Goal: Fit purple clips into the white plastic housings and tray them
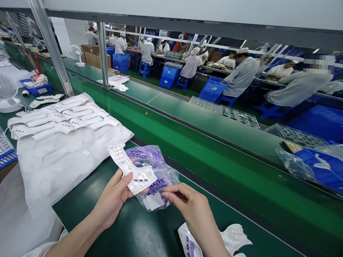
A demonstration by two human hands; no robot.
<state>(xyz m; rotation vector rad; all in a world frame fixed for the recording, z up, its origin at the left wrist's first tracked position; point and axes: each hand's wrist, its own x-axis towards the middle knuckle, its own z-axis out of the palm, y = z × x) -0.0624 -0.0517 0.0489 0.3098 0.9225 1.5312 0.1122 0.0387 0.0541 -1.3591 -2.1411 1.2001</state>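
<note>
My left hand grips a white plastic shell, an angled piece like a half of a handle housing, with its ribbed inner side facing up and several slots in it. Behind and below it lies a clear plastic bag full of small purple parts, with a white label at its near end. My right hand is at the bag's right edge, thumb and forefinger pinched together. Whatever is between those fingertips is too small to make out. Under my right forearm lies a white shell with purple parts in it.
More white shells lie at the lower right. At left, several shells rest in rows on a white sheet. A fan and blue bin stand beyond. A green ledge borders the bench; people work behind it.
</note>
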